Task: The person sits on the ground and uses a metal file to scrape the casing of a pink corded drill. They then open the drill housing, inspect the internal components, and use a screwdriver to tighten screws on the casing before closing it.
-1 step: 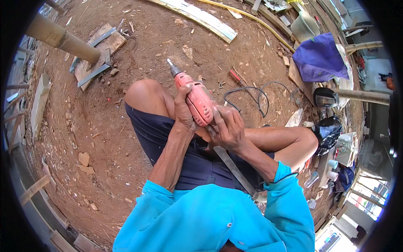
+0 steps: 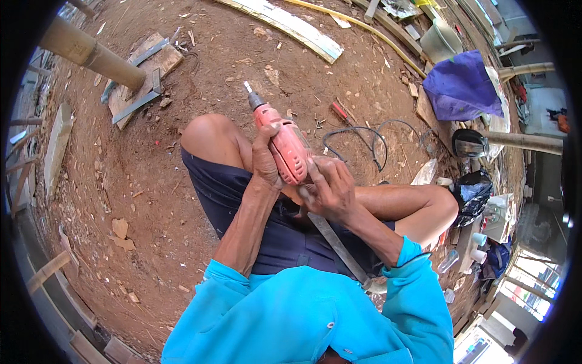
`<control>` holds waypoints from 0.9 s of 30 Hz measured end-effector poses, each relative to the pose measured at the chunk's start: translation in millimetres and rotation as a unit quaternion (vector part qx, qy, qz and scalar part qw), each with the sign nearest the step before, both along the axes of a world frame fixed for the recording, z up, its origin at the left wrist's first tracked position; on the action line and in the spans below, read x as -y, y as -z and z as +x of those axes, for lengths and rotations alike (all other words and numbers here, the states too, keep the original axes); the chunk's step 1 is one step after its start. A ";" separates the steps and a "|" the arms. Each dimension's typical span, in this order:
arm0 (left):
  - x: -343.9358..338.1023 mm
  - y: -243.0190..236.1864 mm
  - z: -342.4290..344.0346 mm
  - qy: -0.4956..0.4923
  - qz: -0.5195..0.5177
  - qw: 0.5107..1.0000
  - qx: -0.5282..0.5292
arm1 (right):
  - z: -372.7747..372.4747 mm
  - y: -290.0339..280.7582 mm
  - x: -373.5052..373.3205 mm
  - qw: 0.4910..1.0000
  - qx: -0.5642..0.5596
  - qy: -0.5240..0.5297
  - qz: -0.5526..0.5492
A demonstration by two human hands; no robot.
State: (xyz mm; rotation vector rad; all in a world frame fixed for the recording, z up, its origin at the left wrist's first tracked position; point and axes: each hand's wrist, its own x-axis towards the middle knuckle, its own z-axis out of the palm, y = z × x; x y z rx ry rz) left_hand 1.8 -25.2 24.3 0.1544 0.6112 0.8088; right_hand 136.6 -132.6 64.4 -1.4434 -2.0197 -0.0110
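A red power drill (image 2: 287, 147) points up and away from me, a pale bit (image 2: 248, 87) in its dark chuck. My left hand (image 2: 265, 156) is closed round the drill's left side, thumb over the top of the body. At the rear right of the casing, my right hand (image 2: 331, 187) presses against the drill with bent fingers; some fingertips are blurred and the handle beneath is hidden. Under my right wrist, a long grey metal bar (image 2: 339, 250) lies across my lap.
A red-handled screwdriver (image 2: 341, 111) and a dark cable (image 2: 376, 153) lie on the dirt beyond my right knee. Further right are a purple cloth (image 2: 462, 85), a bucket (image 2: 441, 41) and a black plastic bag (image 2: 474, 193). At far left, a post (image 2: 91, 54) stands by a board (image 2: 159, 63).
My right hand's fingers have shifted slightly at the drill's rear and look more blurred. The drill and my left hand are almost unmoved.
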 end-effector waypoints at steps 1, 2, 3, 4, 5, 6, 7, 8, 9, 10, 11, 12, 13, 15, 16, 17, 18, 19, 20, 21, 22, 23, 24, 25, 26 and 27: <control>-0.9 1.2 -2.2 0.020 0.003 1.000 0.013 | 6.0 -11.5 2.6 0.998 -0.049 -0.023 -0.039; -1.3 2.3 -2.8 0.042 0.008 0.999 0.025 | 26.5 -28.0 -5.7 0.990 -0.091 -0.084 -0.070; 0.2 2.8 -5.1 0.018 0.005 1.000 -0.004 | 42.1 -47.5 -16.0 0.982 -0.127 -0.082 -0.109; -0.3 -0.4 -4.3 0.021 0.004 1.000 -0.001 | 46.2 -76.1 -18.1 0.980 -0.129 0.026 -0.149; 1.4 -2.0 -8.0 0.018 -0.001 1.000 -0.007 | 46.0 -94.6 -23.5 0.963 -0.136 0.128 -0.196; 2.1 -5.1 -4.9 0.027 -0.003 1.000 -0.005 | 43.3 -98.0 -30.9 0.948 -0.151 0.176 -0.217; 4.9 -5.1 -2.4 0.038 -0.005 0.999 0.005 | 34.4 -81.6 -33.1 0.944 -0.178 0.173 -0.217; 4.4 -8.0 3.9 0.050 -0.001 0.999 0.022 | 22.8 -63.4 -37.4 0.942 -0.200 0.171 -0.208; -0.6 -7.9 13.5 0.056 0.008 0.998 0.039 | 13.9 -39.1 -48.8 0.941 -0.222 0.161 -0.196; 1.7 -7.2 21.8 0.043 0.016 0.998 0.031 | 5.4 -19.3 -55.7 0.937 -0.246 0.161 -0.187; 8.9 1.3 20.4 0.015 0.023 0.999 0.016 | -5.2 1.1 -64.3 0.932 -0.274 0.147 -0.185; 6.4 3.0 23.1 -0.015 0.034 0.999 0.003 | -5.0 11.0 -78.6 0.929 -0.299 0.128 -0.179; 0.3 4.5 24.8 -0.030 0.042 0.998 -0.024 | 2.3 16.7 -95.6 0.932 -0.296 0.126 -0.164; -3.0 14.0 18.5 0.001 -0.020 0.999 -0.028 | 1.0 26.2 -107.6 0.931 -0.301 0.128 -0.159; 0.9 17.0 15.8 0.002 -0.036 0.999 -0.033 | -3.1 29.1 -104.1 0.919 -0.316 0.144 -0.185; -7.5 13.9 20.8 0.002 -0.039 0.999 -0.029 | -0.8 29.5 -106.3 0.910 -0.324 0.159 -0.203; -9.4 9.3 24.5 -0.013 -0.051 0.998 -0.023 | 2.0 30.1 -108.4 0.901 -0.332 0.175 -0.220; -11.7 4.3 28.0 -0.027 -0.062 0.998 -0.017 | 5.7 33.4 -112.1 0.894 -0.344 0.179 -0.224; -13.3 0.2 28.8 -0.039 -0.073 0.996 -0.014 | 7.8 34.9 -116.8 0.886 -0.360 0.184 -0.227; -15.6 1.0 28.3 -0.039 -0.076 0.996 0.005 | 11.0 35.6 -119.9 0.878 -0.376 0.190 -0.229; -19.0 3.5 26.8 -0.036 -0.079 0.996 0.024 | 18.9 34.2 -119.8 0.849 -0.408 0.169 -0.289; -23.0 6.4 25.5 -0.031 -0.083 0.995 0.046 | 29.0 20.5 -120.3 0.817 -0.436 0.151 -0.346; -25.2 11.1 21.0 -0.038 -0.078 0.995 0.057 | 40.9 12.2 -117.9 0.778 -0.464 0.129 -0.402; -27.3 16.9 15.6 -0.043 -0.073 0.994 0.068 | 60.0 9.9 -112.7 0.787 -0.427 0.095 -0.435; -28.8 20.9 12.1 -0.050 -0.068 0.993 0.078 | 71.2 -1.6 -100.6 0.831 -0.354 0.056 -0.426; -30.1 17.6 7.1 -0.062 -0.077 0.994 0.047 | 74.0 -18.0 -85.7 0.866 -0.279 0.009 -0.416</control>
